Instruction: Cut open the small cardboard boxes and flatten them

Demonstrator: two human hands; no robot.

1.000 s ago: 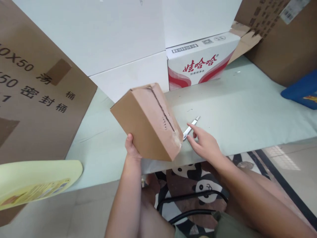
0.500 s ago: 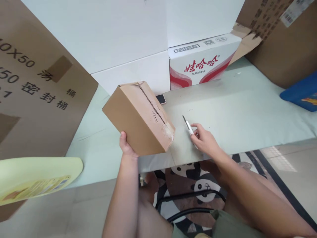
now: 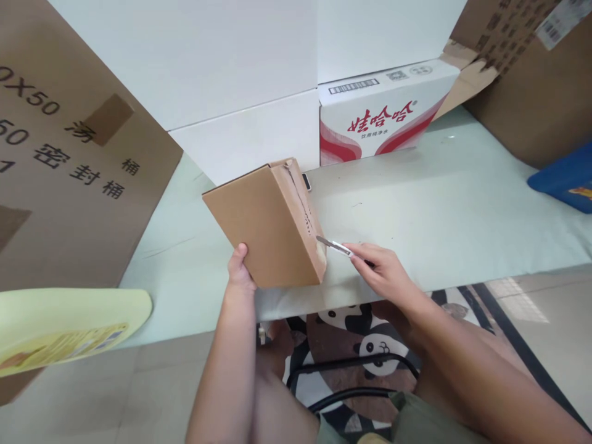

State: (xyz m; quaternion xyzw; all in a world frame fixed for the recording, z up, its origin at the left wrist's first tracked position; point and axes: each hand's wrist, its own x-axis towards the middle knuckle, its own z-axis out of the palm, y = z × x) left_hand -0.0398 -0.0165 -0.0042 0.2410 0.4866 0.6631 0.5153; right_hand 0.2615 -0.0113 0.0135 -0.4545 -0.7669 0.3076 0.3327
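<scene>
A brown cardboard box is held tilted over the table by my left hand, whose thumb lies on its near face while the other fingers are hidden beneath. Along the box's right side runs a ragged, partly slit seam, with a strip of clear tape near its lower end. In my right hand is a white utility knife with its blade out. The blade's tip points left and is at the taped end of that side; whether it touches the cardboard I cannot tell.
Behind stand white cartons and a red-and-white water carton. A phone lies partly hidden behind the box. Large brown cartons flank the table. A pale green bottle is at left, a blue container at right.
My left hand has turned the box so its slit side faces more to the right. My right hand has swung the knife from pointing up to pointing left, bringing the blade to the box.
</scene>
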